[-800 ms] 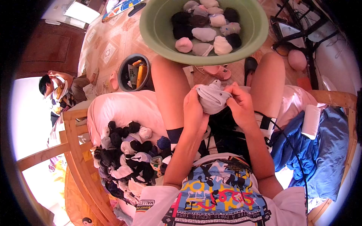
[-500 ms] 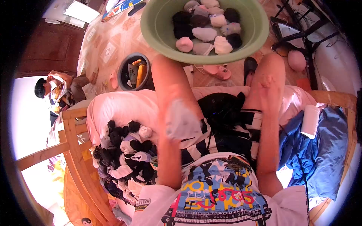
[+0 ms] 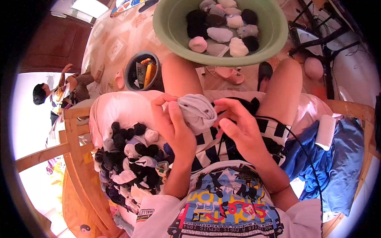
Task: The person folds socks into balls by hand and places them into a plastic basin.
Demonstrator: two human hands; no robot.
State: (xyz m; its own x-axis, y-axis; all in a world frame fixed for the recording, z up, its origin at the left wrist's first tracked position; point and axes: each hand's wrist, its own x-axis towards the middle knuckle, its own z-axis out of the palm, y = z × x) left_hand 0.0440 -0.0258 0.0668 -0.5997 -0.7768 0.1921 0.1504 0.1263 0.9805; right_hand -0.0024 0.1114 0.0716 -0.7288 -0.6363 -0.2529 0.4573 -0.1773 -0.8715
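A light grey sock (image 3: 197,114), bunched into a ball with its folded opening facing up, is gripped between the thumb and fingers of my left hand (image 3: 176,125) above my lap. My right hand (image 3: 240,125) is just right of it with fingers curved and apart, the fingertips near the sock's edge; whether they touch it I cannot tell. Beyond my knees stands a green basin (image 3: 222,61) holding several balled socks (image 3: 219,35) in white, grey, pink and black. Left of my lap lies a heap of loose socks (image 3: 127,174), mostly black and white.
A grey bin (image 3: 131,85) with packets inside stands on the floor by my left knee. Blue cloth (image 3: 345,158) and a white roll (image 3: 326,133) lie to my right. Wooden rails (image 3: 75,158) flank the seat. Another person (image 3: 63,91) sits at far left.
My left hand has brought the grey sock up and right, to the middle. My right hand has come from my right knee in toward the sock. The other person's arm has moved.
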